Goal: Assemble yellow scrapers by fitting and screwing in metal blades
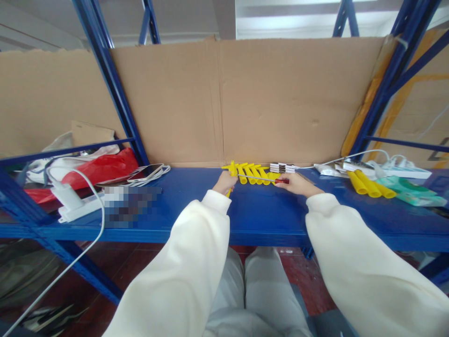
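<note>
My left hand is closed around a yellow plastic piece with a flared top; part of it pokes out below the fingers. In my right hand is a screwdriver with a dark red handle. Its long metal shaft points left, and the tip reaches the yellow piece; whether it touches a screw is too small to tell. Behind the shaft, several yellow tube-shaped pieces lie in a slanted row on the blue shelf. A stack of small black-and-white items sits just beyond my right hand.
Toward the right lie several yellow tubes, a green-and-white packet and a white power strip with cables. On the left are a phone, a white charger strip and a red bag. Cardboard closes the back.
</note>
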### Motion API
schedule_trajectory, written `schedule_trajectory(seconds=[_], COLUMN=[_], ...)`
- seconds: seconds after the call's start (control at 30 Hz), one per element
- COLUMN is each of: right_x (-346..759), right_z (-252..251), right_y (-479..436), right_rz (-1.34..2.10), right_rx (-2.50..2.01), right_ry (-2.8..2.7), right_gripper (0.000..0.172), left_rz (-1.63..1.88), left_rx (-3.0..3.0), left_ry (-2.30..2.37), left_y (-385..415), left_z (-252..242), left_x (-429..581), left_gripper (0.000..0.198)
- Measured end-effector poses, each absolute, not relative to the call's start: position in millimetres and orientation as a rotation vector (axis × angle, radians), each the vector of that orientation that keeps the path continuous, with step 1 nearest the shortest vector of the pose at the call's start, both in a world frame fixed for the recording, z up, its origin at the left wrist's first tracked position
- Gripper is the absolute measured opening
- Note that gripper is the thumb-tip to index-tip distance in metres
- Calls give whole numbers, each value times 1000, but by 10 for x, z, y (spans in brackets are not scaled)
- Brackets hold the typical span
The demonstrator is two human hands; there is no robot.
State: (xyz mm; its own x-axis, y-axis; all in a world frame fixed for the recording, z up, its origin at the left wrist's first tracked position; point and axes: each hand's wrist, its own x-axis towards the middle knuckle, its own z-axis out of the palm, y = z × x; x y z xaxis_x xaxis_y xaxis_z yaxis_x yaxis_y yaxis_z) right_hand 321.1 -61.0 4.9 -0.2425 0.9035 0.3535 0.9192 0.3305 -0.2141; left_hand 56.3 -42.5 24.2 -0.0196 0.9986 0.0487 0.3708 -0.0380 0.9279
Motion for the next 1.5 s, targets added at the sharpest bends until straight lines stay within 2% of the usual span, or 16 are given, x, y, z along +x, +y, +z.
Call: schedule_trajectory(seconds=[0.33, 0.67, 1.0, 1.3, 1.5], right_x=[3186, 3252, 3192, 3265, 3267], right_z=[29, 20, 25, 5, 4], right_y=[-599, -567, -590, -539, -546], right_rz=[-273, -136, -220, -169, -137], right_rx=[-1737, -1601, -1726, -1542, -1579], right_ry=[-2037, -2135, -2024, -2094, -2108], right_gripper=[15, 14, 17, 13, 11], left_rz=[1017, 1046, 1032, 1040, 1065], left_rx=[1515, 1531, 1517, 1553, 1541], left_ry=[1487, 1477, 1475, 1498, 1498], left_y=[-446, -420, -411, -397, -383], left_z=[264, 233, 235, 226, 215], left_x=[573, 569, 576, 592, 590], left_gripper=[15, 15, 12, 17, 15])
